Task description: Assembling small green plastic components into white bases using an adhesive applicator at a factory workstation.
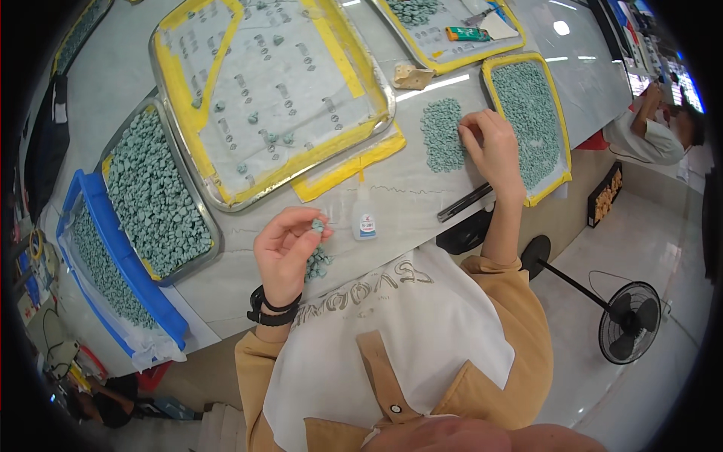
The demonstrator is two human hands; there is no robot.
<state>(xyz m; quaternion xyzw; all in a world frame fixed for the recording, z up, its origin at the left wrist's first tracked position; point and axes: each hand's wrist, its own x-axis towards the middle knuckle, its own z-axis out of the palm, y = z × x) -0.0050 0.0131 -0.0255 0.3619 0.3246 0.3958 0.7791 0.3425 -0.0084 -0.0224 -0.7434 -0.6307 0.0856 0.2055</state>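
Between the thumb and fingers of my left hand (285, 245) is a small green stone (317, 225), pinched above the table near its front edge. Beneath that hand lies a little heap of green stones (319, 262). My right hand (491, 143) reaches to the right, its thumb and index finger pressed together at the edge of a flat pile of small green stones (443, 134). Whatever those fingertips hold is too small to make out. A white glue bottle (364, 216) with a yellow nozzle stands upright between my hands.
A large yellow-taped tray (385, 105) with scattered stones lies ahead. Stone-filled trays stand at left (208, 252) and right (566, 162), beside a blue bin (162, 305). Black tweezers (464, 203) lie near the front edge. A floor fan (629, 322) and another person (654, 135) are at right.
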